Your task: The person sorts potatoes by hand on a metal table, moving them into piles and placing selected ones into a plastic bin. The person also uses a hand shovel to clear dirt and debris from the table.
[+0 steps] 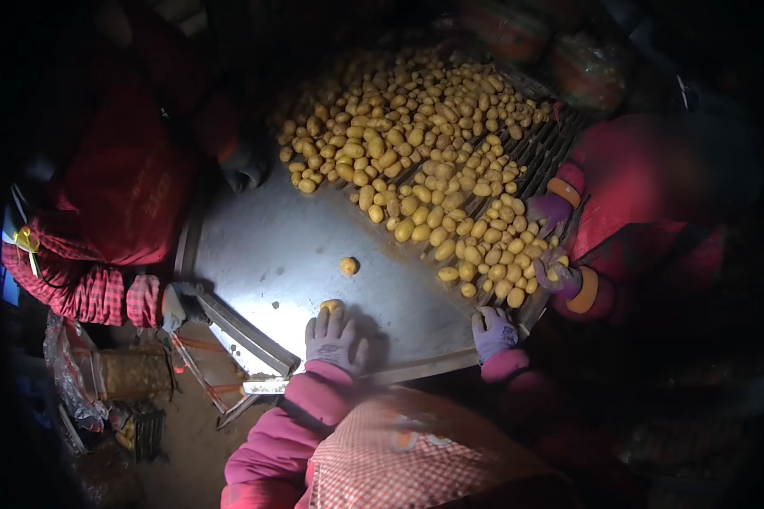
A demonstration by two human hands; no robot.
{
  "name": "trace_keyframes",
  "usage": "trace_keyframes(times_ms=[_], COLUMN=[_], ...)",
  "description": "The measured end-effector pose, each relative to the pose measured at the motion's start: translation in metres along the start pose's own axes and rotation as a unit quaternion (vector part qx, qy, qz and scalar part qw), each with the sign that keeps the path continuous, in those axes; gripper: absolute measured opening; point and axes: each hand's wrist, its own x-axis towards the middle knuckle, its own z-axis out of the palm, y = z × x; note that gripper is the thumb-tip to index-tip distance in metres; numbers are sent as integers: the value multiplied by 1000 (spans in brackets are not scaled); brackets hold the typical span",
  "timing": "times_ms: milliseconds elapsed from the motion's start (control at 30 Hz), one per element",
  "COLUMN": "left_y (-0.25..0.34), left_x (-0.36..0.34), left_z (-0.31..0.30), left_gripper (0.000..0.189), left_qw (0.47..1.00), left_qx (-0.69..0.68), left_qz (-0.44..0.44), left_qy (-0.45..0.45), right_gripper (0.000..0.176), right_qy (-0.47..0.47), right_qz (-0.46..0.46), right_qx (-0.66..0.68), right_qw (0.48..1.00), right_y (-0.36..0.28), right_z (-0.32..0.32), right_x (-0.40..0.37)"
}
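My left hand [333,341], in a pale grey-purple glove, reaches over the metal table [263,225] with its fingertips closed on a potato [331,304]. Just beyond it a single potato [349,266] lies by itself on the metal. My right hand [493,333], gloved the same way, rests at the table's near right edge with fingers apart and nothing visible in them. Close to it is the large spread of yellow potatoes [433,157], which covers the dark slatted surface [542,129] and part of the metal.
At the right, a co-worker's two purple-gloved hands [552,214] are among the potatoes. On the left, another person's gloved hand [178,307] is beside a metal side rail [248,332]. A crate [134,373] and plastic wrapping [72,360] are at lower left.
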Motion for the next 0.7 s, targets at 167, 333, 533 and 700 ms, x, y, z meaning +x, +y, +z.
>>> trace_keyframes(times_ms=[167, 333, 533, 700], left_y=[-10, -3, 4, -2], left_x=[-32, -50, -51, -59], left_z=[-19, -16, -15, -1], left_gripper=[60, 52, 45, 47], left_qw=[999, 999, 997, 999], left_qx=[-17, -37, -67, -41], left_qz=[28, 14, -8, -24], left_qy=[12, -33, -31, -10], right_gripper=[23, 22, 53, 82], right_qy=[38, 59, 75, -132], right_qz=[-33, -85, -11, 151], right_qx=[41, 90, -30, 9], right_qw=[998, 991, 997, 980], right_y=[11, 12, 46, 38], right_z=[8, -36, -30, -35], right_x=[-2, 19, 117, 190])
